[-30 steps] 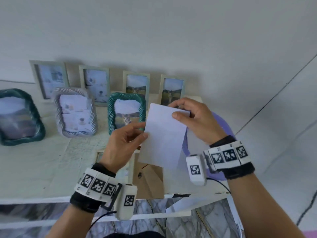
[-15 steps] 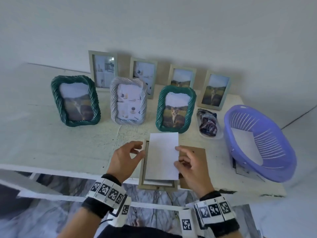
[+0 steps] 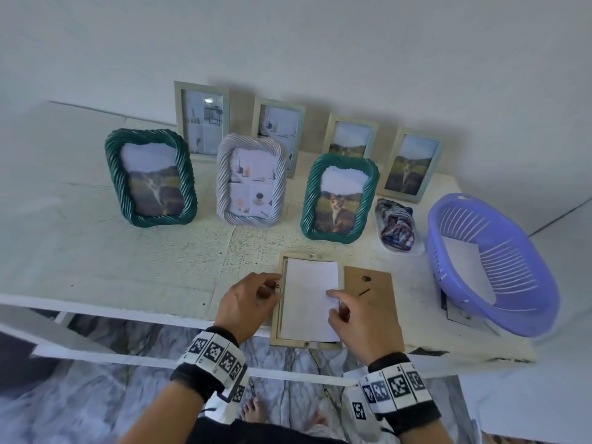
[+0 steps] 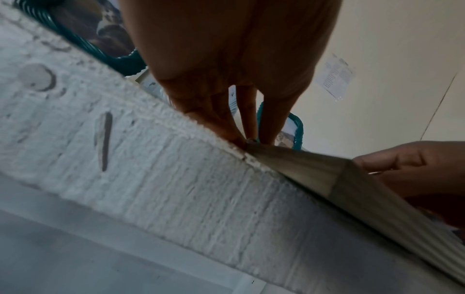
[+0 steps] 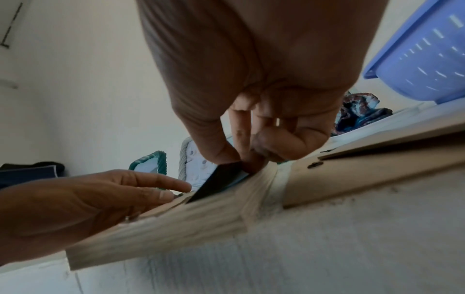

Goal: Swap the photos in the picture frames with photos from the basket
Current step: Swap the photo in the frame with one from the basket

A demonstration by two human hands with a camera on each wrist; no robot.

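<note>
White blank-backed rectangular photo [image 3: 310, 299] lying face-down in pale wooden frame [image 3: 276, 328] at desk's front edge, R hand [image 3: 358, 318] pinching its right edge, L hand [image 3: 246, 302] w/ relaxed fingers touching frame's left side.

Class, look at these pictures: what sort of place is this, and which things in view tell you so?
Probably a room in a home: a worn white table against a plain wall, standing picture frames, a purple basket, and a marble-patterned floor with bare feet.

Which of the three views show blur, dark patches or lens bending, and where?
Head view: wide-angle bending curves the table edge. Left wrist view: the left hand is dim against the bright wall. Right wrist view: the wooden frame is smeared, the photo shadowed.
</note>
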